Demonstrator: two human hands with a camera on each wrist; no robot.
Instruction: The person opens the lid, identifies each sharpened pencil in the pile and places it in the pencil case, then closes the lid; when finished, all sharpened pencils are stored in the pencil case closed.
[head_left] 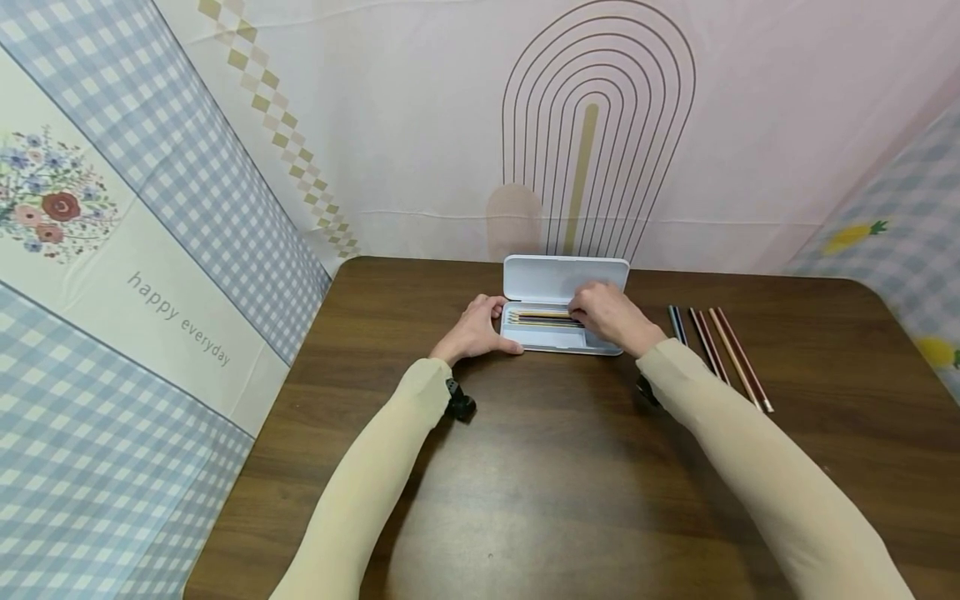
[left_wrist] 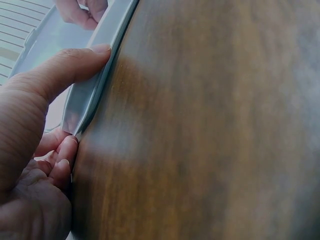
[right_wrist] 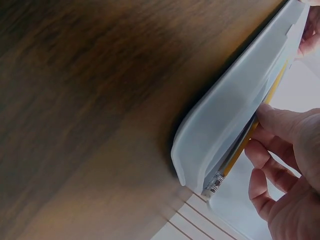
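Observation:
A pale blue pencil case [head_left: 555, 338] stands open on the table, its lid [head_left: 547, 277] raised at the back. Several pencils [head_left: 542, 318] lie lengthwise inside it. My left hand [head_left: 476, 327] grips the case's left end, with the thumb [left_wrist: 80, 65] on the front wall and fingers curled around the corner. Over the right half of the case, my right hand [head_left: 609, 315] pinches a yellow pencil [right_wrist: 239, 154] between thumb and fingers. That pencil's metal-banded eraser end [right_wrist: 215, 184] points to the case's right end.
To the right of the case, several loose pencils [head_left: 738, 358] in dark and tan colours lie side by side on the brown table [head_left: 555, 483], partly behind my right sleeve [head_left: 720, 425]. A patterned cloth [head_left: 420, 125] hangs behind the table's far edge.

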